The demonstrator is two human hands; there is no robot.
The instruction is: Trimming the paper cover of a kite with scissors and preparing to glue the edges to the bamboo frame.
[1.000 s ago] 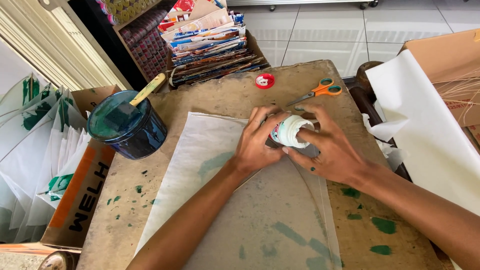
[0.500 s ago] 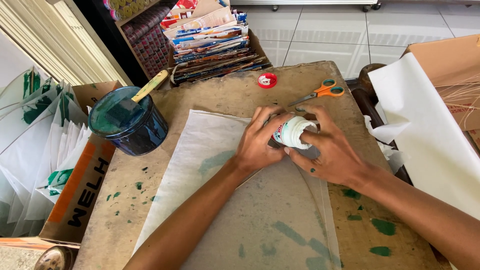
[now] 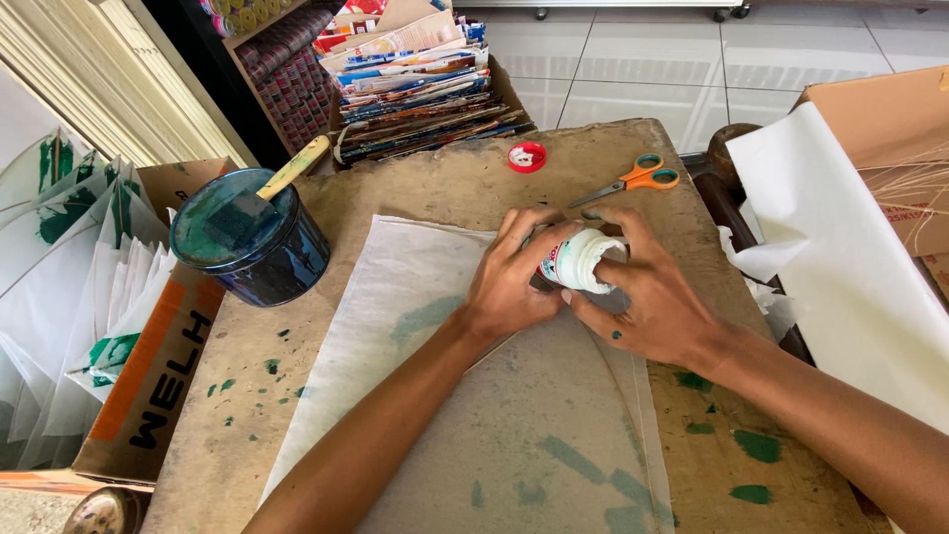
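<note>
A small white glue bottle [image 3: 578, 259] lies tilted between both my hands, over the top of a sheet of pale paper [image 3: 474, 415] stained with green. My left hand [image 3: 514, 279] wraps the bottle's left side. From the right, my right hand [image 3: 647, 297] holds its base. The bottle's mouth is hidden by my left fingers. The paper lies on a brown cardboard-covered table [image 3: 445, 183].
A dark blue pot of green paint [image 3: 249, 242] with a sponge brush stands at the left. A red cap [image 3: 527, 156] and orange-handled scissors [image 3: 633, 180] lie at the back. Stacked magazines [image 3: 420, 84], folded white-green paper [image 3: 69, 287] and white sheets [image 3: 840, 247] surround the table.
My hands and the bottle stay in nearly the same place; the camera view has shifted only slightly.
</note>
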